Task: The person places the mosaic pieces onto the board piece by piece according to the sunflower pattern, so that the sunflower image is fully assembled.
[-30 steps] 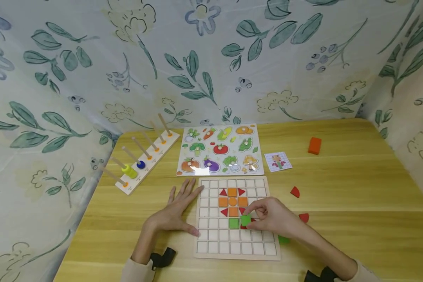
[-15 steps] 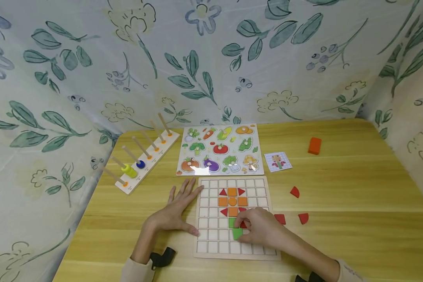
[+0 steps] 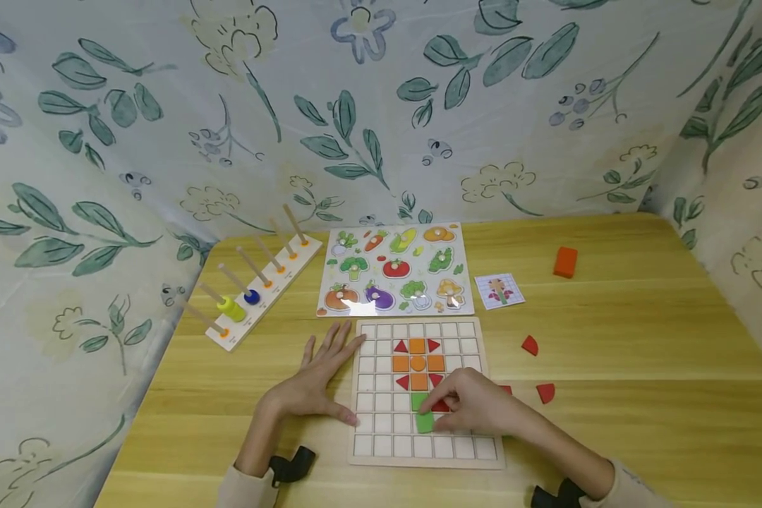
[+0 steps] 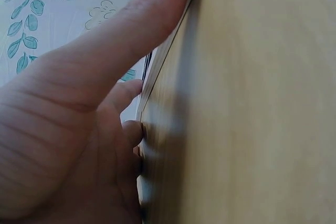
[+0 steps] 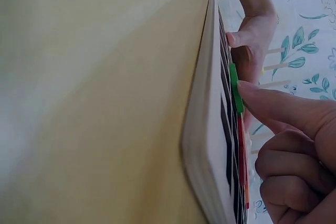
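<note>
A wooden grid board (image 3: 384, 446) lies on the table, with orange, red and green flat tiles set in its cells. My right hand (image 3: 482, 403) is over its lower right part, thumb and index finger pinching a green square tile (image 3: 425, 423) just below another green square (image 3: 418, 401). In the right wrist view the thumb touches the edge of the green tile (image 5: 236, 88), while the other fingers are curled. A red tile (image 3: 440, 406) is partly hidden by this hand. My left hand (image 3: 311, 384), fingers spread, rests along the board's left edge; its thumb touches the rim.
Red quarter-round tiles (image 3: 546, 393) lie right of the board. Behind it are a vegetable peg puzzle (image 3: 390, 286) and a small pattern card (image 3: 499, 291). A peg rack (image 3: 263, 293) with rings stands at left, an orange block (image 3: 565, 262) at back right.
The right hand has brought the green square down and left, from beside the first green square to the cell below it. The left hand has stayed put.
</note>
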The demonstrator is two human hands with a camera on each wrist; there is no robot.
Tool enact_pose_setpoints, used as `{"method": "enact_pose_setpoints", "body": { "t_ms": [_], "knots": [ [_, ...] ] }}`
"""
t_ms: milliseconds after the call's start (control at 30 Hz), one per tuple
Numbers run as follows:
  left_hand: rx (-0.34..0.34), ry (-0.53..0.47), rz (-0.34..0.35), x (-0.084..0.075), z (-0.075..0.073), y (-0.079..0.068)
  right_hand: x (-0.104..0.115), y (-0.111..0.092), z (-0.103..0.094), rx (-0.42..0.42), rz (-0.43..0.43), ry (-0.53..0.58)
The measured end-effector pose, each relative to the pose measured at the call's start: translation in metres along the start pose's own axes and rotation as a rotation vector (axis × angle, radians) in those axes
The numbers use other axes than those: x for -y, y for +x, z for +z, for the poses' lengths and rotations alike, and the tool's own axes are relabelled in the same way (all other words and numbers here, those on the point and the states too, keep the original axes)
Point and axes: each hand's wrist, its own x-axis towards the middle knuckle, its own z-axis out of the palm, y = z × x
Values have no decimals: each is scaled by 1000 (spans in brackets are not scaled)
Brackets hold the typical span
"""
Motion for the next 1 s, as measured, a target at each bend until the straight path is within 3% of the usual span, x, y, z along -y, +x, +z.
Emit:
{"method": "enact_pose_setpoints", "body": {
  "t_ms": [567, 1000],
  "knots": [
    [-7, -4, 7, 0, 0, 0, 4, 3, 9, -45, -5, -76],
    [-3, -3, -2, 1, 1, 0, 1, 1, 7, -12, -45, -25]
  ]
}}
